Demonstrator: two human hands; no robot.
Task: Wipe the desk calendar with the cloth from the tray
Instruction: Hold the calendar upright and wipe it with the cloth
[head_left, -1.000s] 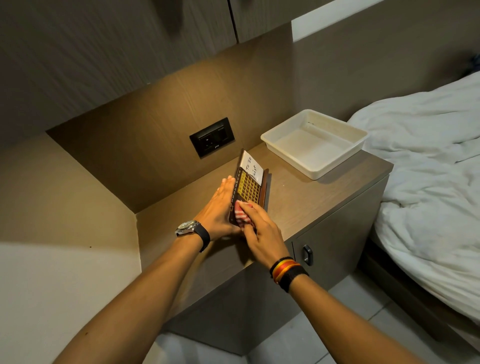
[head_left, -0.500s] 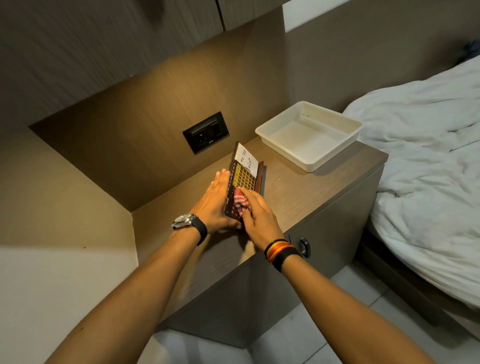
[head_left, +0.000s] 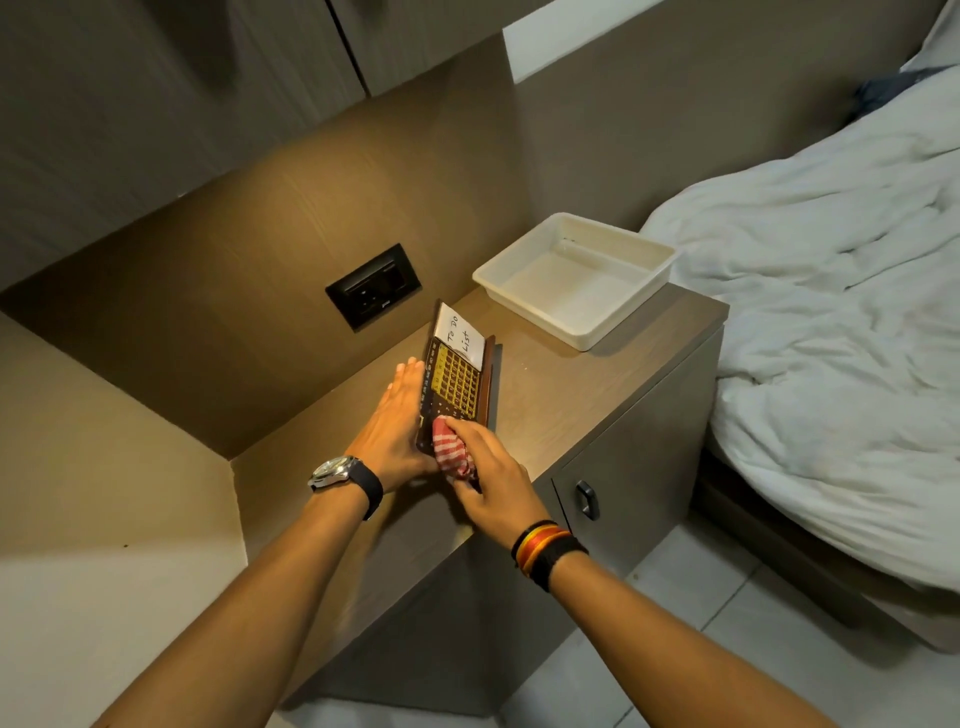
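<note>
A dark brown desk calendar (head_left: 457, 382) with a yellow date grid and a white "To Do List" note stands tilted on the bedside cabinet (head_left: 582, 384). My left hand (head_left: 392, 426) lies flat against its back, fingers straight, bracing it. My right hand (head_left: 488, 475) is closed on a bunched red-and-white striped cloth (head_left: 452, 452) and presses it on the calendar's near lower corner. The white tray (head_left: 644, 291) sits empty at the far right of the cabinet top.
A black wall socket (head_left: 373, 286) is set in the panel behind the calendar. A bed with a rumpled white duvet (head_left: 841, 312) lies right of the cabinet. The cabinet door has a dark handle (head_left: 587, 500). Overhead cupboards hang above.
The cloth has slid from partway up the calendar's face down to its near lower corner. My left hand stays against the back. The view has shifted slightly.
</note>
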